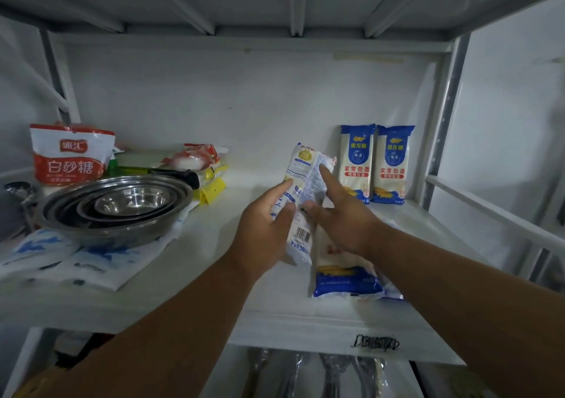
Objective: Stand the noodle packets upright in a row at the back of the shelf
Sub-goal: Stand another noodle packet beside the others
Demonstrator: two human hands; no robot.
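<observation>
Two blue-and-white noodle packets (376, 165) stand upright side by side against the back wall at the right of the white shelf (214, 263). A third noodle packet (301, 189) is held tilted above the shelf's middle, its back with a barcode facing me. My left hand (264, 229) grips its lower left side. My right hand (339, 214) holds its right side, index finger stretched up along it. More noodle packets (345, 278) lie flat on the shelf under my right wrist, partly hidden.
Nested steel bowls (116, 208) sit at the left on flat white-and-blue bags (76, 263). Behind them stand a red sugar bag (68, 156) and red, yellow and green packages (201, 165). Metal uprights (443, 122) frame the shelf; a rail (489, 208) runs along the right.
</observation>
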